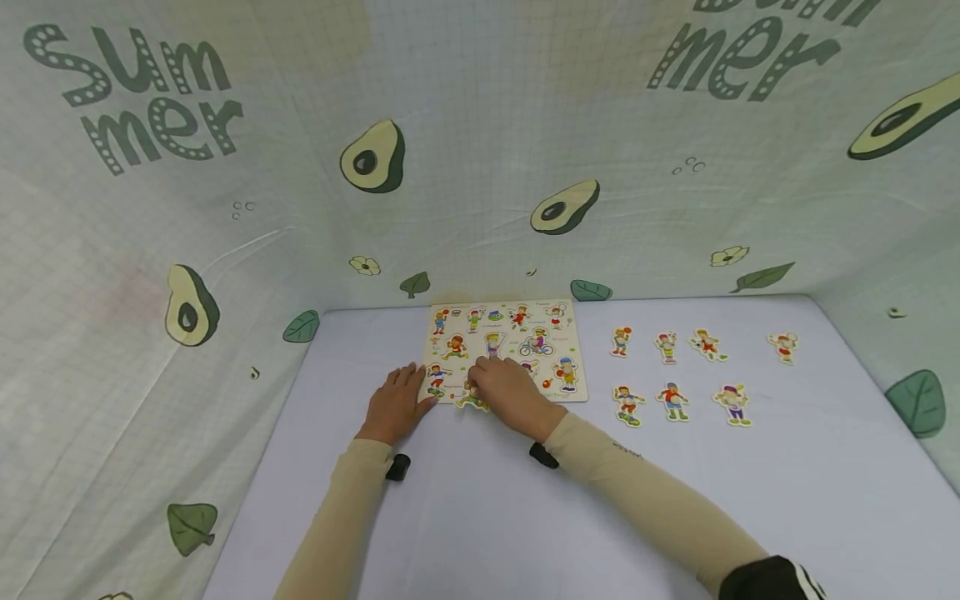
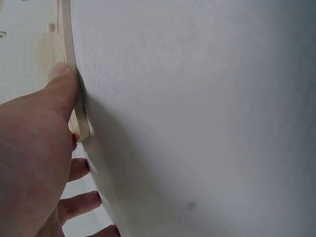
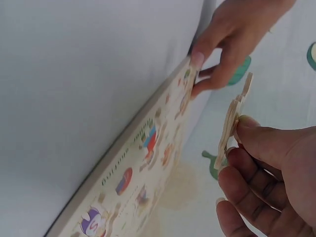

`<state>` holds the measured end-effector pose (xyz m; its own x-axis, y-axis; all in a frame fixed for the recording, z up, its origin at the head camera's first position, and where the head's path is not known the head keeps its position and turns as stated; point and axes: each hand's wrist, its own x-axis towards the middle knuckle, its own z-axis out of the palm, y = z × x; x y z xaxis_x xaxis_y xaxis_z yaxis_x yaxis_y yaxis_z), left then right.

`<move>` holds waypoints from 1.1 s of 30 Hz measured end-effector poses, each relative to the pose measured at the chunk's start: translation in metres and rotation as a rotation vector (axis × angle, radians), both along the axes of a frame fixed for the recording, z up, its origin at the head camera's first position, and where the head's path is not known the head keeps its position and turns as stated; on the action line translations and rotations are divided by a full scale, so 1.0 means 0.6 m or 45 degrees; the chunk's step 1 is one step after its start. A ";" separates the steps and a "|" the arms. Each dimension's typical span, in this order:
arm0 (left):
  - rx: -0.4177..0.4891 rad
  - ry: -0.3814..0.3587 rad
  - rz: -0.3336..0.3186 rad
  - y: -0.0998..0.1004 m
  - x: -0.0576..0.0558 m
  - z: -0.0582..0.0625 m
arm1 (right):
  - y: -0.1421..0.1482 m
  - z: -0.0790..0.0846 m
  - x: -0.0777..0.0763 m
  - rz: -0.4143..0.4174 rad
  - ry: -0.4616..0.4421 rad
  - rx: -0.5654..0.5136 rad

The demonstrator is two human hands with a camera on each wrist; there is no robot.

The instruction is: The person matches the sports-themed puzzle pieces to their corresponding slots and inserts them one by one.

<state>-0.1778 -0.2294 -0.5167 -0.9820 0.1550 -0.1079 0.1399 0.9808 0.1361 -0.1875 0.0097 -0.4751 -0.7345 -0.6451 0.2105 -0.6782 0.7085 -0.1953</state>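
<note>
A wooden puzzle board printed with small sports figures lies flat at the back of the table. My left hand rests at its near left corner, the thumb against the near edge and the fingers spread along the left side. Above the board's near edge, my right hand pinches a figure-shaped wooden puzzle piece between thumb and fingertips. The piece is tilted and seen edge-on in the right wrist view, and partly hidden by the hand in the head view.
To the right of the board lie several loose figure pieces in two rows, among them a skateboarder, a footballer and one piece set apart at the far right. A cloth wall printed with avocados rises behind the white table.
</note>
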 end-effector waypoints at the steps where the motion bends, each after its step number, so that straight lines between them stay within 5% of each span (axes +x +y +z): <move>1: 0.003 -0.011 0.004 0.000 0.000 -0.001 | 0.000 0.002 -0.005 -0.008 -0.005 -0.016; 33: 0.016 -0.012 0.006 -0.003 -0.003 -0.005 | -0.041 0.014 -0.120 -0.024 -0.095 -0.031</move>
